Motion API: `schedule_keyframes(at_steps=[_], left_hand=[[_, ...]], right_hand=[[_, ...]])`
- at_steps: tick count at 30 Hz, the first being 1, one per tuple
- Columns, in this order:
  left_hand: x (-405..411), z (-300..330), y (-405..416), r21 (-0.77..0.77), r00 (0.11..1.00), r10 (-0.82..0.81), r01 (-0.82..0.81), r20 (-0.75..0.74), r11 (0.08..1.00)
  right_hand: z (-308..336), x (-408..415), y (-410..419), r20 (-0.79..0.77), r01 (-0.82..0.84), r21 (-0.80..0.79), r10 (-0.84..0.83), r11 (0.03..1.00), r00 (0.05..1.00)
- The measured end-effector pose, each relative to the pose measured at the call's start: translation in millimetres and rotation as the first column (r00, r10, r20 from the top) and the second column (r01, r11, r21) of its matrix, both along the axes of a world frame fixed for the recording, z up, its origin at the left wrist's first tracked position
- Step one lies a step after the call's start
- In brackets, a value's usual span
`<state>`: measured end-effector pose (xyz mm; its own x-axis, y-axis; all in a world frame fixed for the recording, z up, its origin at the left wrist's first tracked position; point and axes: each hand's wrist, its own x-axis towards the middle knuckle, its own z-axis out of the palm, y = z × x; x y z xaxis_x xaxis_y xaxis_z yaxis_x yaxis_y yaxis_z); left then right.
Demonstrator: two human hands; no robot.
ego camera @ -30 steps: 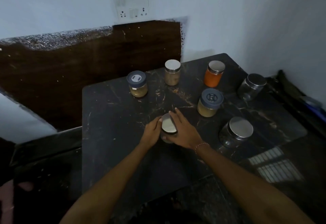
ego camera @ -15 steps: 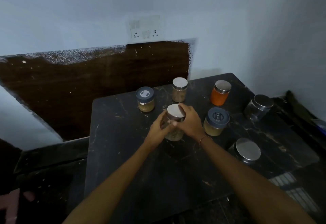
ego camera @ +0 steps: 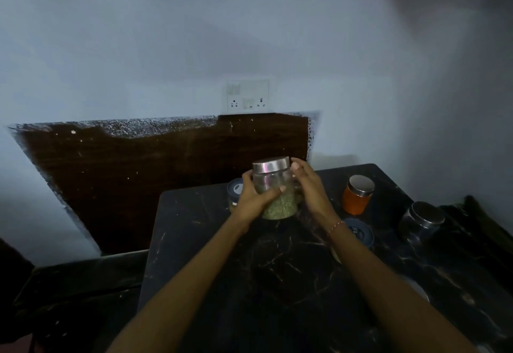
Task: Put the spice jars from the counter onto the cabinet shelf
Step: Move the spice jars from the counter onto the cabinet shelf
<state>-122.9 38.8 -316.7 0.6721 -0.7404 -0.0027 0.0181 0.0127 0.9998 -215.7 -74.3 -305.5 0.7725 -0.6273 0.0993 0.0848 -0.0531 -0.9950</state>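
Two hands hold one jar upright above the counter: our left hand wraps its near side, thumb across the glass; our right hand cups the far side, fingertips by the lid. No shelf shows; we judge it lies higher.

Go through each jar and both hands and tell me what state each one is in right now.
Held jar: lidded, upright, off the counter, partly full of greenish spice.
Left hand: grips the held jar.
Right hand: holds its other side.
Orange jar: lidded, on the counter.
Clear jar: lidded, on the counter.
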Motion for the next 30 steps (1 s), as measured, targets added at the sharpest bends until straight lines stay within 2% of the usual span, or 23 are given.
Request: schedule_keyframes(at_steps=[5, 9, 11, 13, 16, 18, 21, 25, 30], left_hand=[[12, 29, -2, -0.239, 0.956, -0.19, 0.135, -0.222, 0.962], [21, 43, 3, -0.381, 0.902, -0.329, 0.211, -0.279, 0.9], [25, 49, 4, -0.398, 0.898, -0.283, 0.136, -0.338, 0.907], [25, 53, 4, -0.36, 0.927, -0.148, 0.015, -0.344, 0.933], [15, 50, 1, -0.215, 0.974, 0.119, -0.16, -0.192, 0.963], [9, 46, -1, -0.205, 0.97, 0.191, -0.22, -0.149, 0.954], [15, 59, 2, -0.27, 0.966, 0.164, -0.215, -0.198, 0.939], [41, 77, 11, -0.332, 0.96, 0.097, -0.185, -0.263, 0.925], [53, 94, 14, -0.388, 0.974, 0.04, -0.126, -0.221, 0.913]], right_hand=[[3, 13, 6, 0.069, -0.173, 0.209, 0.162, 0.962, 0.984], [8, 22, 5, 0.104, -0.259, 0.204, 0.242, 0.944, 0.965], [16, 26, 6, 0.06, -0.23, 0.129, 0.224, 0.965, 0.973], [26, 34, 12, 0.003, -0.079, -0.062, 0.079, 0.995, 0.997], [33, 47, 23, 0.008, 0.202, -0.334, -0.212, 0.921, 0.977], [37, 52, 28, 0.009, 0.242, -0.385, -0.259, 0.89, 0.966], [44, 51, 26, 0.022, 0.155, -0.348, -0.157, 0.925, 0.987], [60, 42, 12, 0.167, -0.059, -0.111, 0.077, 0.992, 0.983], [85, 50, 13, 0.193, -0.164, -0.1, 0.181, 0.981, 0.964]])
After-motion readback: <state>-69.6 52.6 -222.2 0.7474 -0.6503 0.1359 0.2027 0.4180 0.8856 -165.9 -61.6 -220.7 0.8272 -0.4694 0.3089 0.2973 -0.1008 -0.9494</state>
